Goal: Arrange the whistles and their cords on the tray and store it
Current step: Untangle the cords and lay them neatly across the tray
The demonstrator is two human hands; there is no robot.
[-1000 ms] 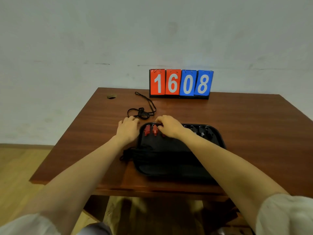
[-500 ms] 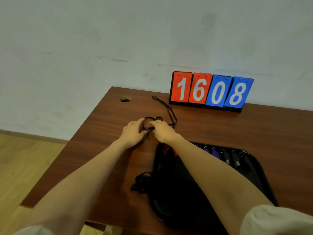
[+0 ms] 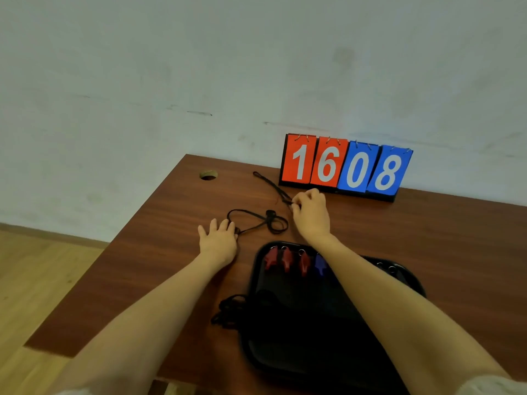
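Near the far edge of the brown wooden counter, the right hand has its fingertips pinched together on a thin black cord. That cord runs away from the fingers toward the far left corner, where a round hole is cut into the counter. Just behind the right hand stands a flip scoreboard with two red cards and two blue cards reading 1608, set along the far edge against the pale wall.

Left of the right hand, the left hand lies palm down with fingers spread and flat, pressing on one end of a looped black cord that curls and knots between the two hands. It closes on nothing; it only rests on the cord.

Closer to the near edge sits a black plastic tray, partly hidden under the right forearm. Along its far rim lie three dark red whistles side by side, each with a small metal ring, and beside them a blue whistle. Further right along the same rim, dark whistles with rings show dimly; their number is unclear. A bundle of black cords spills over the tray's left side onto the counter.
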